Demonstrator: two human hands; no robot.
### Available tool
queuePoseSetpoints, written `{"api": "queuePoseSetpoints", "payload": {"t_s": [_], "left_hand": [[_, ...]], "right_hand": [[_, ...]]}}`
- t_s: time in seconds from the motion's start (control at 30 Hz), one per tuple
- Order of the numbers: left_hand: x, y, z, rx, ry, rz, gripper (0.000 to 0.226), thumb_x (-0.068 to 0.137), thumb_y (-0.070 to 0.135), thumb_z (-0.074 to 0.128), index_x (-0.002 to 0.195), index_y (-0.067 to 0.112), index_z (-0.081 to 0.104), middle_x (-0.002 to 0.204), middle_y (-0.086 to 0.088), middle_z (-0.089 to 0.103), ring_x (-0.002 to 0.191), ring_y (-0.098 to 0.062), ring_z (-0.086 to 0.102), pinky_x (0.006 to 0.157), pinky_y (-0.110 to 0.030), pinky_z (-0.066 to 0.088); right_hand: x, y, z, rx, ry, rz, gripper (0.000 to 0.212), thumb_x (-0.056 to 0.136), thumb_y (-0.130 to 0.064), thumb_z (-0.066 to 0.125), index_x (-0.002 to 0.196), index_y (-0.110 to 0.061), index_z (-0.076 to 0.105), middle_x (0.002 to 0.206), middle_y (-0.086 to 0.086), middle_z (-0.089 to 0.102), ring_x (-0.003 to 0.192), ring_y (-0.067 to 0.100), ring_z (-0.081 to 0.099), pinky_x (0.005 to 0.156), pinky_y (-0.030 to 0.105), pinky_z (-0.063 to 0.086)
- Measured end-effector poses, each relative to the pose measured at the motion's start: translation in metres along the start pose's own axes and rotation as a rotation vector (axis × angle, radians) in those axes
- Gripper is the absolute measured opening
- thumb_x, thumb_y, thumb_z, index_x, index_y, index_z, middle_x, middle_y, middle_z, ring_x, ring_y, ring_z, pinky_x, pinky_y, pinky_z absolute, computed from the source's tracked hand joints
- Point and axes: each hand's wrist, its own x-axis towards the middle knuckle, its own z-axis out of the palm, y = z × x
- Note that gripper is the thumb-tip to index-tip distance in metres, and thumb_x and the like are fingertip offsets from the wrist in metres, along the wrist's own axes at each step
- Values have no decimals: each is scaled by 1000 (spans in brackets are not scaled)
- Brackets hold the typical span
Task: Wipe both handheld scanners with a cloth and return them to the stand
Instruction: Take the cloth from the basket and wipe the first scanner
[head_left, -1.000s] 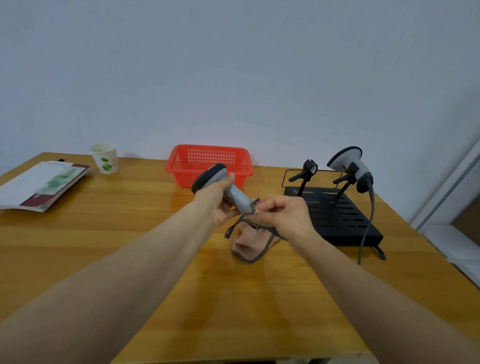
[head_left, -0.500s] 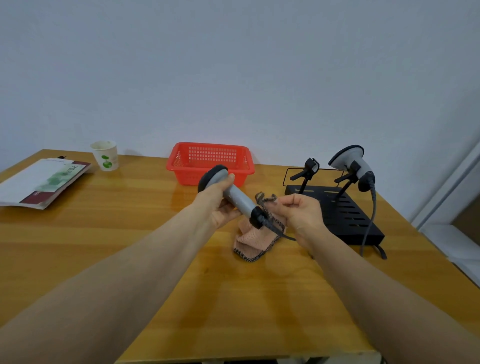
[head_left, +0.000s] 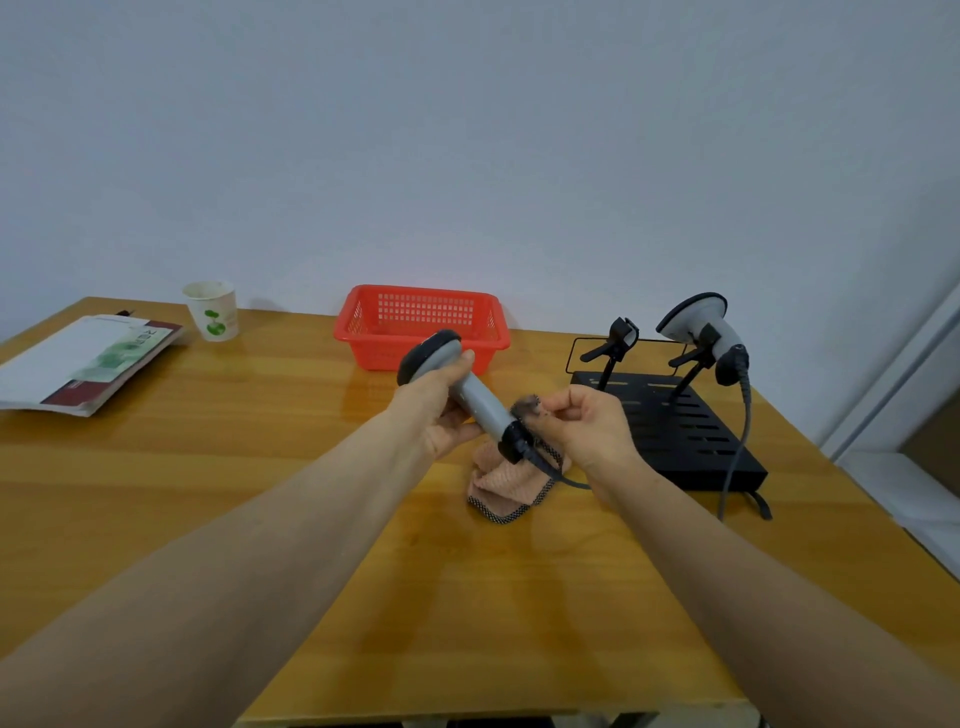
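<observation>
Gripping the grey scanner (head_left: 480, 402) round its neck just under the head, the L hand (head_left: 436, 410) holds it tilted above the table (head_left: 260, 467), handle end pointing down and to the right. R hand (head_left: 587, 426) pinches a bunched bit of the pink cloth (head_left: 511, 483) against the handle's black base; the rest of the cloth droops to the tabletop (lower fold seems to rest on it). Further back, right: black stand (head_left: 691, 431) w/ a 2nd scanner (head_left: 701, 325) in its right-hand clip. Beyond: red basket (head_left: 421, 325), paper cup (head_left: 213, 312), booklet (head_left: 88, 358) at far left.
</observation>
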Motion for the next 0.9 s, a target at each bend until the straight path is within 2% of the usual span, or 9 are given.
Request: {"api": "queuePoseSetpoints", "payload": {"t_s": [0.1, 0.2, 0.3, 0.37, 0.47, 0.57, 0.67, 0.8, 0.9], "left_hand": [[-2, 2, 0, -9, -8, 5, 53, 79, 16, 73, 122, 1, 45, 106, -16, 59, 96, -30, 60, 65, -48, 53], [0, 3, -2, -23, -27, 5, 53, 79, 16, 74, 121, 1, 46, 104, -18, 59, 90, -30, 61, 64, -50, 53], [-2, 0, -1, -10, -60, 0, 53, 79, 17, 73, 122, 1, 46, 108, -18, 59, 97, -31, 60, 61, -49, 53], [-3, 0, -1, -33, -88, -10, 51, 81, 18, 72, 122, 1, 46, 109, -19, 58, 100, -31, 58, 59, -48, 52], [-4, 2, -3, -56, -149, -18, 44, 82, 15, 70, 119, 2, 50, 105, -18, 58, 100, -32, 59, 64, -50, 53], [-5, -1, -3, -67, -222, -40, 25, 87, 15, 64, 106, 2, 55, 100, -18, 58, 95, -30, 61, 64, -49, 54], [-4, -7, -3, -42, -283, -38, 23, 89, 13, 60, 108, 0, 57, 101, -19, 60, 95, -30, 61, 60, -46, 59], [-1, -6, -6, -16, -333, 16, 20, 91, 19, 58, 98, 2, 63, 92, -18, 67, 91, -28, 64, 64, -45, 60], [2, 0, -9, 11, -373, 32, 34, 91, 29, 56, 110, 2, 61, 98, -16, 69, 84, -25, 70, 65, -42, 60]], "right_hand": [[-4, -7, -2, 112, -56, -41, 11, 76, -9, 75, 77, -12, 64, 83, 7, 71, 76, 15, 67, 67, 26, 54], [-9, -7, 2, 0, -180, -95, 10, 77, -4, 73, 78, -10, 64, 85, 8, 69, 78, 14, 65, 71, 23, 56], [-4, -3, 2, -62, -91, -67, 8, 80, -8, 71, 79, -9, 63, 83, 6, 69, 77, 14, 66, 67, 20, 55], [3, -2, -4, 9, -21, -29, 9, 81, -11, 70, 83, -7, 63, 86, 10, 71, 81, 22, 68, 72, 30, 57], [7, -11, -5, 138, -43, -47, 12, 84, -13, 67, 93, -5, 67, 92, 14, 72, 88, 32, 69, 80, 43, 57], [9, -26, 5, 222, -67, -86, 10, 88, -11, 62, 93, -7, 69, 90, 12, 72, 85, 27, 68, 81, 38, 57], [12, -34, 17, 173, -76, -97, 10, 90, -16, 60, 94, -16, 70, 101, 16, 70, 91, 31, 66, 90, 40, 54], [7, -34, 27, 124, -117, -130, 11, 89, -15, 62, 92, -13, 72, 89, -1, 71, 82, 9, 65, 71, 18, 54], [6, -32, 22, 88, -146, -186, 11, 84, -9, 67, 93, -5, 72, 84, -3, 70, 75, 0, 64, 66, 9, 50]]}}
